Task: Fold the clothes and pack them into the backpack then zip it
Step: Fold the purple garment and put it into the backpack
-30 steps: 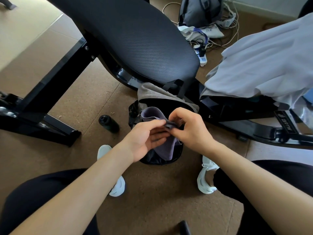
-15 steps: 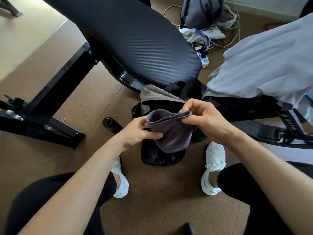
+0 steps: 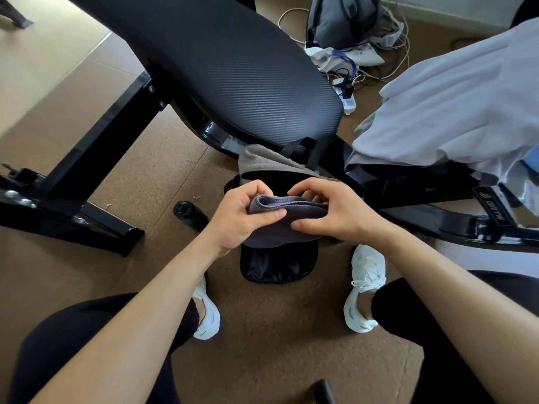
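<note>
A small purple-grey garment (image 3: 280,228) is held folded between both hands, just above the open black backpack (image 3: 278,266) that stands on the floor between my feet. My left hand (image 3: 242,217) grips its left end and my right hand (image 3: 332,214) pinches its right end. A grey-brown garment (image 3: 262,161) lies over the backpack's far rim. A pale grey garment (image 3: 455,106) is draped over the bench frame at the right.
A black padded weight bench (image 3: 233,62) with steel legs (image 3: 96,158) spans the view above the backpack. A dark bottle (image 3: 189,215) lies on the cork floor to the left. Another grey bag (image 3: 341,18) and tangled cables (image 3: 350,80) sit at the back.
The purple-grey garment came up out of the backpack's mouth, was spread between my hands, and is now gathered into a flatter fold. The view has shifted slightly.
</note>
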{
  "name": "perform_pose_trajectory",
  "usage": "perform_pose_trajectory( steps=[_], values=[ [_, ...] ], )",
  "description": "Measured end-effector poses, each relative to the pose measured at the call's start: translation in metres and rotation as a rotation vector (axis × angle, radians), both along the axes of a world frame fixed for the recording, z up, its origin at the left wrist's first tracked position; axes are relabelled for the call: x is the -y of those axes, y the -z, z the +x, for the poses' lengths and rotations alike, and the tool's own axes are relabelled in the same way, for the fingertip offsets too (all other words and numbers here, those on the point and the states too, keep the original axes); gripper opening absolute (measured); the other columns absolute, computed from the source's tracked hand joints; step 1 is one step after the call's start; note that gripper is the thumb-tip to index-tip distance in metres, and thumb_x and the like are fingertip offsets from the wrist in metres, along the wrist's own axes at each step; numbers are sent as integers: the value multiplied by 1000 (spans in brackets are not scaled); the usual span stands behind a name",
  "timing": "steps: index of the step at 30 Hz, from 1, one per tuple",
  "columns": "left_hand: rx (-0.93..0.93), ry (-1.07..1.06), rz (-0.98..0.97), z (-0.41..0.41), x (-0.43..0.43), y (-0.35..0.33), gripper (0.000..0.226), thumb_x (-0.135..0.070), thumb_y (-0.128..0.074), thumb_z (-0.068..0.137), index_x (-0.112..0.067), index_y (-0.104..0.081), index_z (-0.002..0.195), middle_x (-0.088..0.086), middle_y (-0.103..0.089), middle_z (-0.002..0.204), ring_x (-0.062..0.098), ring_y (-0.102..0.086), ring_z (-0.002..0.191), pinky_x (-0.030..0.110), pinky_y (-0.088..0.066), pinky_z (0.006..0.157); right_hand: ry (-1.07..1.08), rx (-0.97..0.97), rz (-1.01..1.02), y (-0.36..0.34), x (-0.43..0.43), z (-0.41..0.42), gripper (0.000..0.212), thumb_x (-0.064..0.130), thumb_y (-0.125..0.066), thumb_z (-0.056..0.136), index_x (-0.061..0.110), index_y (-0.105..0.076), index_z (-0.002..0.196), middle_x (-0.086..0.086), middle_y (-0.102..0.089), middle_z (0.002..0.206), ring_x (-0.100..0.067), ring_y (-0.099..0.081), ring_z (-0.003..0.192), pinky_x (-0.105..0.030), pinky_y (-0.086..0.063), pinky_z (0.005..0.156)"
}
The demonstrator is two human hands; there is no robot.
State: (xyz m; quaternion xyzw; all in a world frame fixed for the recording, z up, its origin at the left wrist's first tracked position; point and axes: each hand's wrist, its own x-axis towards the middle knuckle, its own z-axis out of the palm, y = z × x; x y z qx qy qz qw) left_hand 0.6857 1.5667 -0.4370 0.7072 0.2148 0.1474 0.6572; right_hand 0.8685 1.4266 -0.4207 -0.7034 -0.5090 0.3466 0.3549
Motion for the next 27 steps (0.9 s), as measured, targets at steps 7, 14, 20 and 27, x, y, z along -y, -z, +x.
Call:
perform_pose_trajectory(
  steps=[7, 14, 20, 27],
  values=[
    [-4, 12, -6, 1, -2, 4, 24, -3, -80, 83, -12, -64, 99, -3, -68, 94, 11, -65, 89, 25, -51, 82, -100, 159, 63, -8, -11, -8, 10, 24, -76, 92, 18, -78, 99, 6, -73, 80, -9, -67, 78, -30, -51, 71],
    [-300, 173, -23, -8, 0, 28, 35, -4, -84, 81, -5, -73, 114, 3, -78, 109, 17, -73, 106, 37, -59, 93, 51, -408, 225, -24, -8, 10, 12, 5, -58, 101, 2, -69, 102, -5, -65, 87, -7, -58, 81, -19, -47, 73],
    [-453, 162, 17, -11, 7, 42, 21, -18, -85, 82, -19, -76, 101, -3, -80, 98, 15, -74, 97, 41, -57, 94, 502, -761, 318, -22, -4, 36, 12, 17, -58, 101, 11, -69, 103, -9, -69, 97, -18, -66, 91, -34, -54, 86],
    [-423, 10, -160, -23, -11, 36, 35, -27, -88, 70, -15, -78, 102, 2, -80, 100, 16, -74, 97, 33, -54, 90, 1002, -613, 239, 8, 4, 65, 16, 21, -67, 96, 12, -68, 83, -10, -69, 87, -21, -65, 83, -39, -57, 78]
  ],
)
